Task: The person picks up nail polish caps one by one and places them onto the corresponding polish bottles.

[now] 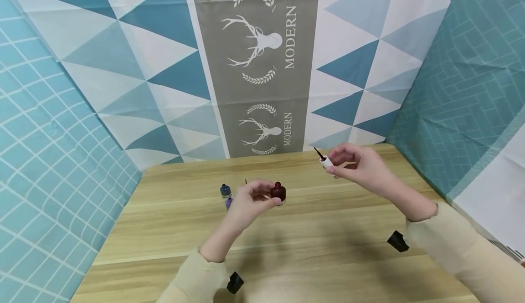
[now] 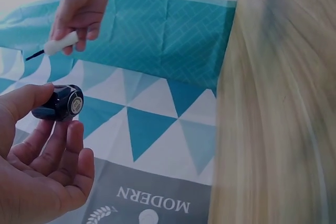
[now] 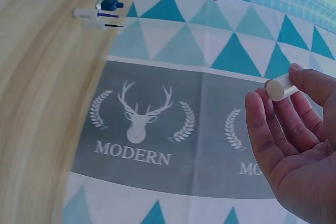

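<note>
My left hand (image 1: 246, 209) pinches a dark red nail polish bottle (image 1: 278, 193) between thumb and fingers, above the table. The bottle has no cap and its neck points up. To the right and higher, my right hand (image 1: 365, 168) holds a white nail polish cap (image 1: 326, 161) by its side. A dark brush (image 1: 318, 153) sticks out of this cap, pointing up and left, apart from the bottle. In the left wrist view the bottle's base carries a round label (image 2: 76, 105). The brush is hidden in the right wrist view, where the cap's (image 3: 281, 88) closed end shows.
On the wooden table (image 1: 328, 230) stand an uncapped blue bottle (image 1: 225, 190) and an uncapped purple bottle (image 1: 229, 202), left of my left hand. Beside them, two white caps (image 3: 86, 12) stand with brushes upward. Patterned cloth (image 1: 254, 66) hangs behind the table and along both sides.
</note>
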Available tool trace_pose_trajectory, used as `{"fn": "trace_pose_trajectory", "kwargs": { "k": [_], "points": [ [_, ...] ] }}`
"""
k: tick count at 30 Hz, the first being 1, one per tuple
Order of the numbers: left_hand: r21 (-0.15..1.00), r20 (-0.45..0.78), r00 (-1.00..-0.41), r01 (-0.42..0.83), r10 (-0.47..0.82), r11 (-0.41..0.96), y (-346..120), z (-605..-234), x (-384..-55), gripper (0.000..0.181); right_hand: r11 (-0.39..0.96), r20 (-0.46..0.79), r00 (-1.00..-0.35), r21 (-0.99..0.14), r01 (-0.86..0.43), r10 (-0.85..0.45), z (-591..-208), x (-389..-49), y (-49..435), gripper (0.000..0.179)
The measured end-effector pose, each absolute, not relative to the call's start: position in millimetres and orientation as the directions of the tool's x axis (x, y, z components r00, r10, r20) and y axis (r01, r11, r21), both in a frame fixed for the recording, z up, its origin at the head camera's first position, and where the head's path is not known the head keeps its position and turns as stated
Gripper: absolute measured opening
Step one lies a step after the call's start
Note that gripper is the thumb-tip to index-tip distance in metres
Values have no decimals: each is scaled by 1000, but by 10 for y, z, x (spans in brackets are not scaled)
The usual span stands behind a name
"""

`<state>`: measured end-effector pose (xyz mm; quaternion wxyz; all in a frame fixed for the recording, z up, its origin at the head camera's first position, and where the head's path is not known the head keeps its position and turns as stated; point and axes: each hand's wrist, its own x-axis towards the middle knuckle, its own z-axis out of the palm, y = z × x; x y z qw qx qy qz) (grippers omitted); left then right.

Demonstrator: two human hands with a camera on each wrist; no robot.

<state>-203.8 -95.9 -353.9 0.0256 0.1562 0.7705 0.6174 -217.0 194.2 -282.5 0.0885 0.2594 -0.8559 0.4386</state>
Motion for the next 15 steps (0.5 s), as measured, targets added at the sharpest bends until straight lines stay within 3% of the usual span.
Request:
{"fn": "trace_pose_trajectory", "kwargs": {
  "k": [15],
  "points": [
    [946, 225, -918, 286, 326, 152, -792, -3725, -2027, 32, 518, 468, -791, -598, -611, -394, -2718, -2119, 1884, 19]
  ]
}}
